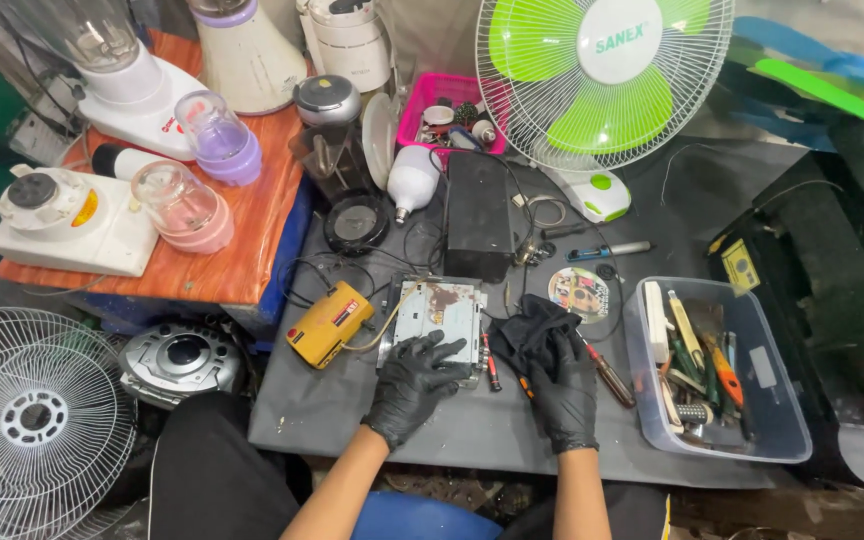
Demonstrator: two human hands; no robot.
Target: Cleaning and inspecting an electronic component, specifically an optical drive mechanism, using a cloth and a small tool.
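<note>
Both my hands wear black gloves. My left hand (414, 384) rests fingers spread on the near edge of a flat silver metal disc-drive unit (440, 312) lying on the grey worktable (352, 410). My right hand (564, 388) grips a crumpled black cloth (532, 330) just right of the unit. A yellow multimeter (329, 322) lies left of the unit, joined to it by a thin lead. A small red-handled screwdriver (491, 368) lies between my hands.
A clear plastic bin (782, 430) of tools sits at right. A black box (478, 215), a disc (578, 292), a pen, a white bulb (412, 180) and a green-bladed fan (597, 75) lie beyond. Blender parts crowd the orange table (252, 240) at left. A fan grille (27, 420) leans lower left.
</note>
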